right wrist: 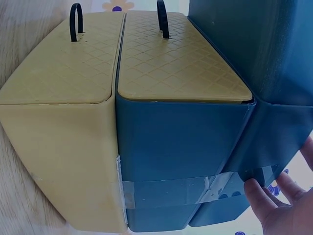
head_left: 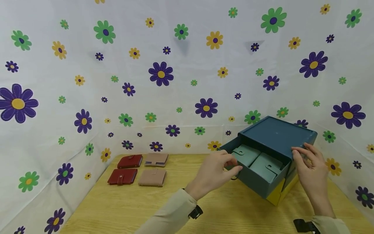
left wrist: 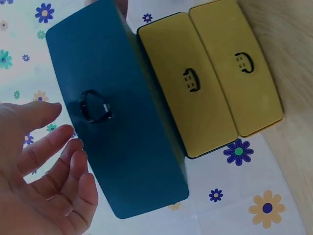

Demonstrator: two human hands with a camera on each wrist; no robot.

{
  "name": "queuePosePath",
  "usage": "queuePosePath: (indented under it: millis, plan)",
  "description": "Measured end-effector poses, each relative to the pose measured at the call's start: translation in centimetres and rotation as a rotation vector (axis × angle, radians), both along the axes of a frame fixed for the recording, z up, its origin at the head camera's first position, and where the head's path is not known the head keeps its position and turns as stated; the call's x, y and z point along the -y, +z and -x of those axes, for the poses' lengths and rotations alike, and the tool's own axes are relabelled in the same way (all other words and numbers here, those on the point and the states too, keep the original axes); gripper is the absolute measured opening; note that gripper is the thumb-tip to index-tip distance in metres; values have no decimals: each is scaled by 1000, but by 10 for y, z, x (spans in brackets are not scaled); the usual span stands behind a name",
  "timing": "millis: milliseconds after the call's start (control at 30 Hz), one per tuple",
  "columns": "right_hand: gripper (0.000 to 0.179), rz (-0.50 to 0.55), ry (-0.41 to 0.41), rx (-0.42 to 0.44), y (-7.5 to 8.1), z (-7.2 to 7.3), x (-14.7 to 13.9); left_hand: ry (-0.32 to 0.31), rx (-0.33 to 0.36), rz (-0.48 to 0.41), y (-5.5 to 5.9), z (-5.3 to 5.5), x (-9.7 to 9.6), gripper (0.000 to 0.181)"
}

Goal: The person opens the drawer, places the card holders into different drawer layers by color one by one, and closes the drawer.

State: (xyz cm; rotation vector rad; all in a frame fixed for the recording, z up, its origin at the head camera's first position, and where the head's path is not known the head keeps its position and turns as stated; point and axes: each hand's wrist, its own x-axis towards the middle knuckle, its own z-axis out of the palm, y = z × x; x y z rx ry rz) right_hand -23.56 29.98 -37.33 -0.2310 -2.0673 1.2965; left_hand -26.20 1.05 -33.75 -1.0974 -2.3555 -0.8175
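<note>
Your left grip (head_left: 214, 173), lower centre, released beside dark-blue boxy plastic drawer (head_left: 254, 181) standing open lower right, two pale-green rectangular leather-look wallets (head_left: 245, 155) inside | right grip (head_left: 313, 168), fingers loose, touches blue-yellow plastic cabinet (head_left: 277, 131) | brace cabinet, guide drawer squarely.

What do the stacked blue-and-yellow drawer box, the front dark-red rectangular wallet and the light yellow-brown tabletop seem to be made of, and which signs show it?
Drawer box: probably moulded plastic, smooth with slight sheen; rounded corners, embossed yellow fronts.
Wallet: leather or imitation leather, softly shiny; folded cover, strap.
Tabletop: wood or wood-look laminate; grain lines visible.
</note>
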Motion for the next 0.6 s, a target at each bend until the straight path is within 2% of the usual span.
queuePosePath:
  millis: [133, 367, 600]
  plan:
    - [38, 7, -6, -5, 0, 0, 1, 13, 17, 29, -8, -2, 3, 16]
    - [39, -16, -2, -4, 1, 0, -1, 7, 122, 75, -19, -2, 6, 30]
    - [39, -16, 3, -5, 0, -1, 0, -24, 87, 83, -24, -2, 5, 25]
